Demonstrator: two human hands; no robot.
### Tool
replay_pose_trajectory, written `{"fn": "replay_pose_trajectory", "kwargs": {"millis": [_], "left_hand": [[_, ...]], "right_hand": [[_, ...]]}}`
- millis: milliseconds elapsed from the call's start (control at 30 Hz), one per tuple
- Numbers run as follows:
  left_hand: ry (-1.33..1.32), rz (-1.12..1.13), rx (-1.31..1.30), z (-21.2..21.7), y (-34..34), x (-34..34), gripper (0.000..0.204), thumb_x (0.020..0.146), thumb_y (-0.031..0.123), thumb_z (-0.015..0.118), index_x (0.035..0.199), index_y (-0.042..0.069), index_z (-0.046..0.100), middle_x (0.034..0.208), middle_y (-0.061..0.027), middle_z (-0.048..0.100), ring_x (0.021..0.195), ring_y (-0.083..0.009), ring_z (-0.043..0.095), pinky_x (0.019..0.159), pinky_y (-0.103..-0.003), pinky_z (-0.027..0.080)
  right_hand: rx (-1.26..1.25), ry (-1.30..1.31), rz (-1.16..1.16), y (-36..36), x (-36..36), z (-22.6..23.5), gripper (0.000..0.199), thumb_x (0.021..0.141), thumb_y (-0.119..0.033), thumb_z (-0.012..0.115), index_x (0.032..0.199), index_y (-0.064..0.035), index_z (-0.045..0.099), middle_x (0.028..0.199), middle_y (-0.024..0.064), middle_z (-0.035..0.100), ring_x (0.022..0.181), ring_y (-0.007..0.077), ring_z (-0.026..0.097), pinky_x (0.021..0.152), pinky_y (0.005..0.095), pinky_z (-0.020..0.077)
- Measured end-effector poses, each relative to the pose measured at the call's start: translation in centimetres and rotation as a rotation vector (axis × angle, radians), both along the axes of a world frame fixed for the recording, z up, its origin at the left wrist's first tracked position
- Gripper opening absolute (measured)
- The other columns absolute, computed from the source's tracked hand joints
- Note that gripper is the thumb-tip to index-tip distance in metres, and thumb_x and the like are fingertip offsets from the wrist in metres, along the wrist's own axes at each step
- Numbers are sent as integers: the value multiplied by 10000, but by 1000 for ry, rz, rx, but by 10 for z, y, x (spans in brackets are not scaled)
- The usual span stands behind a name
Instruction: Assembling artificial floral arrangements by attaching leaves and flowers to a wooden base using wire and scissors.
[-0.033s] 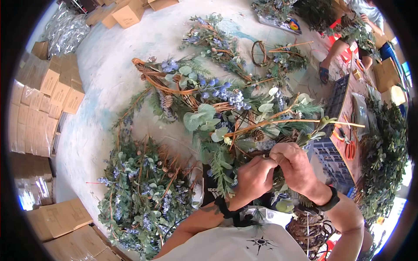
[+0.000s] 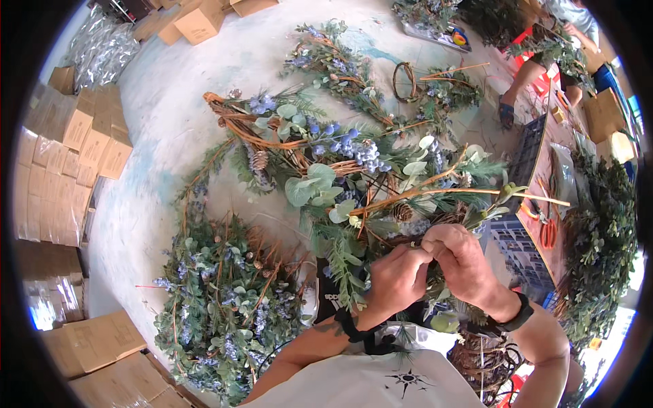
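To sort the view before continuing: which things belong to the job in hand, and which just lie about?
In the job:
- left hand
- right hand
- berry-and-pinecone greenery arrangement

Seemingly just lying about:
- cardboard boxes
- silvery heap
- twig ring

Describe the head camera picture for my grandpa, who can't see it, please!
Two bare hands meet, pinching, at a leafy twig decoration with blue berries and pinecones. More greenery lies on the pale floor, with cardboard boxes stacked at left.
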State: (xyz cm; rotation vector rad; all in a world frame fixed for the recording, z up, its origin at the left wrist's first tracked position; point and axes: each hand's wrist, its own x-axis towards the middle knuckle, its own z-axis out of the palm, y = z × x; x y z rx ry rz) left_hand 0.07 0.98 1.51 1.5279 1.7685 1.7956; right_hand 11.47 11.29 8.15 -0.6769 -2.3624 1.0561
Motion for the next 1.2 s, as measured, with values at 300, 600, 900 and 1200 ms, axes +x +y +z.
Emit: {"fn": "replay_pose_trajectory", "kwargs": {"millis": [300,600,900,1200], "left_hand": [[10,-62,-159,1,-2,-9,256,777,-98,743,826,65,554,751,-102,667,663,-350,682,582,-425,531],[45,-115,-49,-16,-4,-19,276,766,-73,741,787,90,519,802,-86,742,663,-316,673,574,-413,536],[96,-135,-156,41,-12,-30,390,834,64,863,1183,69,690,1062,-112,788,882,-283,761,769,-374,608],[726,-140,-447,54,66,-44,140,994,178,697,1051,52,719,962,-125,727,881,-328,735,716,-454,546]], "right_hand": [[-902,-158,-184,-16,29,17,129,1098,-106,588,994,-42,628,897,-34,564,762,52,506,623,264,446],[-909,-143,-204,-36,23,20,137,1056,-101,608,1019,26,643,863,52,585,784,141,539,694,324,483],[-699,-109,-300,-58,60,-8,141,1047,-96,669,1116,26,673,983,132,683,890,236,658,834,354,539],[-1175,238,-800,-26,80,-34,421,1067,-450,624,1249,-73,657,1137,61,691,935,141,644,719,303,564]]}}
